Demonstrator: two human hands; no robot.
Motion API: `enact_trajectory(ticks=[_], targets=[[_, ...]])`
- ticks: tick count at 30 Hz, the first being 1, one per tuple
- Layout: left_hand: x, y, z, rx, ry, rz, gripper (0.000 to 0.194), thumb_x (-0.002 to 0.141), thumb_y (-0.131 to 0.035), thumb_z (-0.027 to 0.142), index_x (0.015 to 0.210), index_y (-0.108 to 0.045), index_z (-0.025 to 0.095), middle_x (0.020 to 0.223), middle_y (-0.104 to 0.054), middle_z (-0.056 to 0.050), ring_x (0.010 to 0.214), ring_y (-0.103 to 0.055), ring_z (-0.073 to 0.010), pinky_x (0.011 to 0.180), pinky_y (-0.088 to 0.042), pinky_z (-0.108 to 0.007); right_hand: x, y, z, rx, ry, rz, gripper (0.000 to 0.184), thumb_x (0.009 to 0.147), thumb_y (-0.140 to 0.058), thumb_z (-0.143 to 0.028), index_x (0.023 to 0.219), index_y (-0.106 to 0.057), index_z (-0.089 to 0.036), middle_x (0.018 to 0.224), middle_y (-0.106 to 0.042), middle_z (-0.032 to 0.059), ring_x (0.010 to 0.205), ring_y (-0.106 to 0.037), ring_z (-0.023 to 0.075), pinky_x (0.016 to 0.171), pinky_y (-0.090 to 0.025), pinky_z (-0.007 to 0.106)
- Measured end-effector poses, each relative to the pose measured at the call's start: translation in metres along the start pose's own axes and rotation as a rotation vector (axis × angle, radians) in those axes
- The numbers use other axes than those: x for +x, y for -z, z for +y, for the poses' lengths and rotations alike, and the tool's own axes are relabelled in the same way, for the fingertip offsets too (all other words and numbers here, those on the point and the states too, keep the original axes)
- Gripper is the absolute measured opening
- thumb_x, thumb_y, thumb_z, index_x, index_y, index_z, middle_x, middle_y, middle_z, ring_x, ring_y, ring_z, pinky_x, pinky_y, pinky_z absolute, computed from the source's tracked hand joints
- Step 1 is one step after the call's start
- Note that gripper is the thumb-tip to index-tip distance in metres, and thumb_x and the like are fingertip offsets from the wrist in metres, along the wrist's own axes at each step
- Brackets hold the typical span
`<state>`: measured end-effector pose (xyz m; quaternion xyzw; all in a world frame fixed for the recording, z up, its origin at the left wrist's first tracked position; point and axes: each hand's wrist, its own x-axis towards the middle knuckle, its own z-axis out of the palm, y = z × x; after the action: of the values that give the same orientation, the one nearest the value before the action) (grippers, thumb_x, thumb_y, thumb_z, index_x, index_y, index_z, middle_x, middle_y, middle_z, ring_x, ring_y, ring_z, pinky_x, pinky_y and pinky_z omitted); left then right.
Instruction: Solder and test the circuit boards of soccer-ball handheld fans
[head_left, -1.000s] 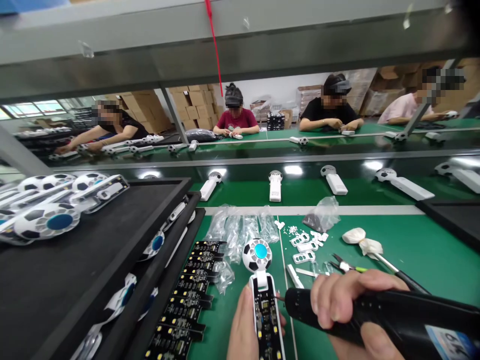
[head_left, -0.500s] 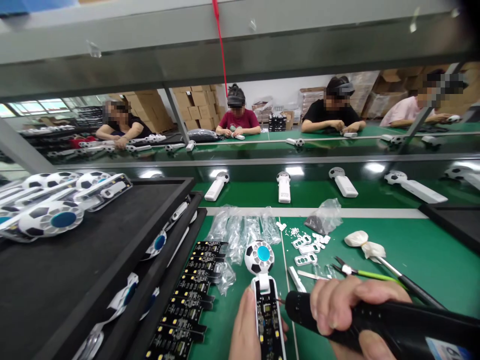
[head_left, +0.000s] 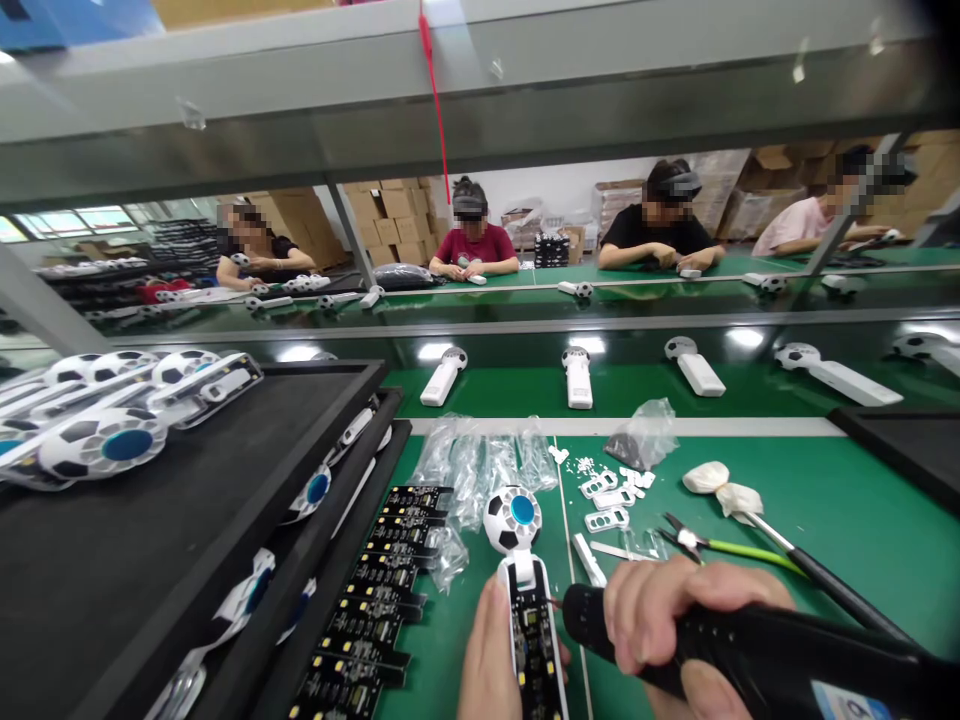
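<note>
A small hand fan (head_left: 525, 590) with a football-patterned head lies on the green bench, its white handle open and a circuit board showing inside. My left hand (head_left: 487, 660) grips the handle from the left side, thumb along its edge. My right hand (head_left: 675, 620) is wrapped round a black electric screwdriver (head_left: 750, 650). The screwdriver's tip touches the right edge of the open handle.
Black circuit boards (head_left: 375, 600) lie in a row to the left, beside stacked black trays (head_left: 225, 480) holding more fans. Plastic bags (head_left: 480, 460), small white parts (head_left: 607, 490), pliers (head_left: 712, 545) and a brush (head_left: 750, 505) lie beyond. Finished fans (head_left: 577, 378) ride the conveyor; several people work opposite.
The view has shifted a little. The fans on the conveyor have moved to the right. Both hands keep their hold on the fan and screwdriver.
</note>
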<state>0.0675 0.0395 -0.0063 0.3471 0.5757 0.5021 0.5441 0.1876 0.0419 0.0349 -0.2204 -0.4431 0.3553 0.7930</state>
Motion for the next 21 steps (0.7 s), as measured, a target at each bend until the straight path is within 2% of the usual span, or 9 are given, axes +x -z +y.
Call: enact_trajectory(ticks=[3,10,13,17,21], targets=[[0.001,-0.001,0.003,-0.014,0.026,0.000,0.047,0.079,-0.047,0.063,0.078,-0.067,0.021,0.068,-0.067,-0.006,0.054,-0.060,-0.0214,0.056,-0.051,-0.033,0.003,0.001,-0.001,0.037,-0.006,-0.007,0.022,0.081,-0.058,-0.034,0.100,-0.047,-0.031,0.061,-0.055,-0.0038,0.043,-0.050,0.0143,0.042,-0.039,0.030],[0.001,0.001,-0.005,0.050,-0.010,-0.031,0.045,0.083,-0.045,0.061,0.085,-0.064,0.020,0.068,-0.065,-0.002,0.058,-0.061,-0.0188,0.058,-0.051,-0.028,0.008,0.001,-0.012,0.027,-0.011,0.025,0.029,0.080,-0.059,-0.036,0.106,-0.048,-0.031,0.061,-0.056,-0.0038,0.046,-0.052,0.0152,0.046,-0.042,0.033],[0.002,0.000,-0.008,-0.019,0.051,0.023,0.051,0.082,-0.044,0.063,0.097,-0.061,0.018,0.078,-0.068,-0.006,0.061,-0.063,-0.0198,0.055,-0.051,-0.028,0.013,0.008,-0.020,0.024,-0.033,0.055,0.030,0.080,-0.062,-0.036,0.107,-0.049,-0.031,0.062,-0.057,-0.0030,0.048,-0.053,0.0159,0.047,-0.042,0.033],[0.004,-0.002,-0.004,-0.102,0.144,0.040,0.053,0.081,-0.045,0.064,0.099,-0.060,0.016,0.086,-0.070,-0.009,0.079,-0.068,-0.0249,0.058,-0.053,-0.029,0.013,0.019,-0.017,0.012,-0.058,0.063,0.027,0.083,-0.058,-0.032,0.108,-0.048,-0.029,0.065,-0.056,-0.0024,0.052,-0.053,0.0155,0.050,-0.042,0.033],[0.008,-0.002,-0.002,-0.100,0.144,-0.075,0.054,0.080,-0.047,0.064,0.101,-0.060,0.016,0.088,-0.072,-0.008,0.075,-0.068,-0.0244,0.069,-0.055,-0.034,0.005,0.023,-0.004,-0.011,-0.049,0.013,0.026,0.088,-0.053,-0.030,0.112,-0.044,-0.027,0.068,-0.055,-0.0028,0.055,-0.052,0.0147,0.052,-0.042,0.032]])
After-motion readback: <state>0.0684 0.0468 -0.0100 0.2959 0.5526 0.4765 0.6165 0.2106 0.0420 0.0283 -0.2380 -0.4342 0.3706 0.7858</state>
